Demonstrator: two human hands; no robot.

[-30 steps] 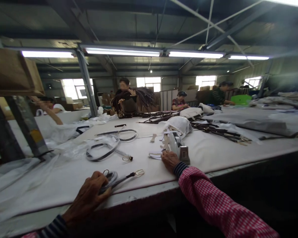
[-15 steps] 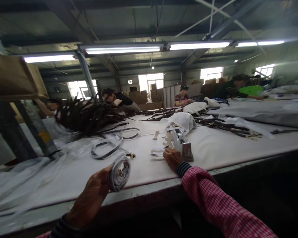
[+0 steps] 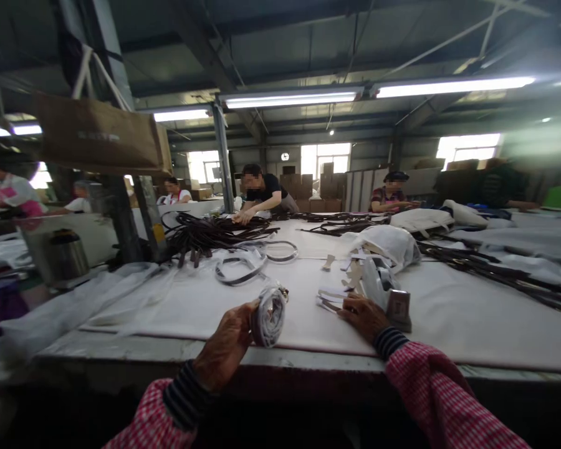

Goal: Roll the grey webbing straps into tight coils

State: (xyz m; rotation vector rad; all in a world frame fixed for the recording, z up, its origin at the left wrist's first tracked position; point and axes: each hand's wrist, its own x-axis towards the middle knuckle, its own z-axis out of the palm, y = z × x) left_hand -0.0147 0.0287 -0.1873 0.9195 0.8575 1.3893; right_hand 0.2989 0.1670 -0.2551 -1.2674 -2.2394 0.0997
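Observation:
My left hand (image 3: 229, 343) is closed on a coiled strap (image 3: 268, 316) wrapped in clear plastic, holding it over the table's front edge. A bit of gold-coloured metal shows at the coil's top right. To the right, my right hand (image 3: 365, 317) rests low over the table, its bent fingers on the end of some white paper strips (image 3: 331, 297); the fingertips are partly hidden. Just beside that hand stands a tape dispenser (image 3: 399, 310). Small paper pieces (image 3: 354, 274) lie behind it.
Loose strap loops (image 3: 240, 269) in plastic lie ahead on the white-covered table (image 3: 458, 318). A heap of dark straps (image 3: 201, 234) is at the far left, where a co-worker (image 3: 266, 193) reaches in. More straps (image 3: 477, 265) and a white bundle (image 3: 393, 243) lie right. A brown bag (image 3: 103, 134) hangs left.
My view has swung left, so everything appears farther right. The dark strap heap, raised and blurred before, now lies flat on the table. Both hands keep nearly the same places over the table.

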